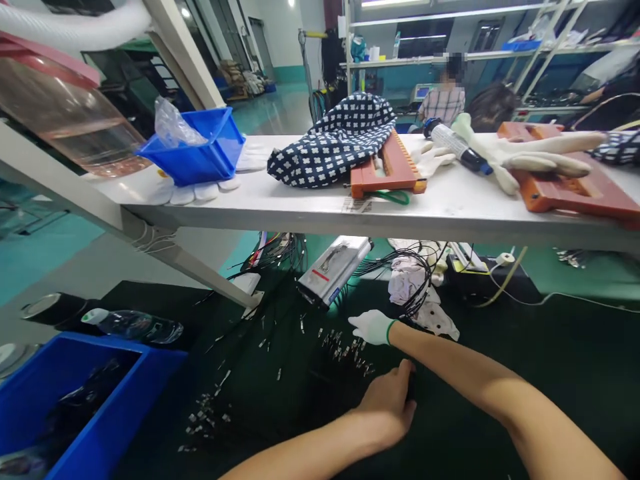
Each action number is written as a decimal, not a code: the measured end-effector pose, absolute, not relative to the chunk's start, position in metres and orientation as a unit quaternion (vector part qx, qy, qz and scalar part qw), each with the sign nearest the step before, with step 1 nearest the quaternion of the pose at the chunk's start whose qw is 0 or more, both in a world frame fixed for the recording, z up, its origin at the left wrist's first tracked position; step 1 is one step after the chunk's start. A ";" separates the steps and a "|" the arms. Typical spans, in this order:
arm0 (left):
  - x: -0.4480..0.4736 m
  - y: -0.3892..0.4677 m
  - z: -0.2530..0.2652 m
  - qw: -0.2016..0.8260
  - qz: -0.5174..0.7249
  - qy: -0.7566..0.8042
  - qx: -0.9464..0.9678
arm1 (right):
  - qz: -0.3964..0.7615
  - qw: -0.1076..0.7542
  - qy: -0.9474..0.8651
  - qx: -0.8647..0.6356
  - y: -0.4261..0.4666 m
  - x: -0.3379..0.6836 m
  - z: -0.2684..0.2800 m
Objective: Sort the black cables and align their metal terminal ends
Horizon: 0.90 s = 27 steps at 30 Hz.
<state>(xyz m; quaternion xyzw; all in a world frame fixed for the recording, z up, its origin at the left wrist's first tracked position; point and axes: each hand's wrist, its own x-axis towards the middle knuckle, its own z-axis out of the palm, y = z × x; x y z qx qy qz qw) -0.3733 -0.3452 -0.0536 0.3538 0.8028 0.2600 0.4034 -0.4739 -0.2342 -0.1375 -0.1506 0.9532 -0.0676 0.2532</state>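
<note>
My bare left hand (387,405) is low over the dark work surface, its fingers curled in. Whatever lies in its grasp is hidden by the hand and the dark background. Just beyond it, my right hand (373,327) wears a white glove with a green cuff and points left, fingers drawn together. I cannot make out anything between them. Beside and below the glove lies a bunch of small metal wire terminals (345,350) on dark leads. More terminals (205,417) are heaped at the left, with a few scattered between.
A silver box-shaped device (336,270) and coiled black cables (417,267) lie beyond my hands. A blue bin (150,387) and a plastic bottle (133,325) stand left. The white shelf (300,217) crosses above, carrying a blue tray (200,157) and orange fixtures. Someone sits in the background.
</note>
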 end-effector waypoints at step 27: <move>-0.355 -0.595 -0.158 0.226 0.093 0.936 0.252 | -0.152 0.216 0.964 -0.044 -0.183 -0.250 -0.133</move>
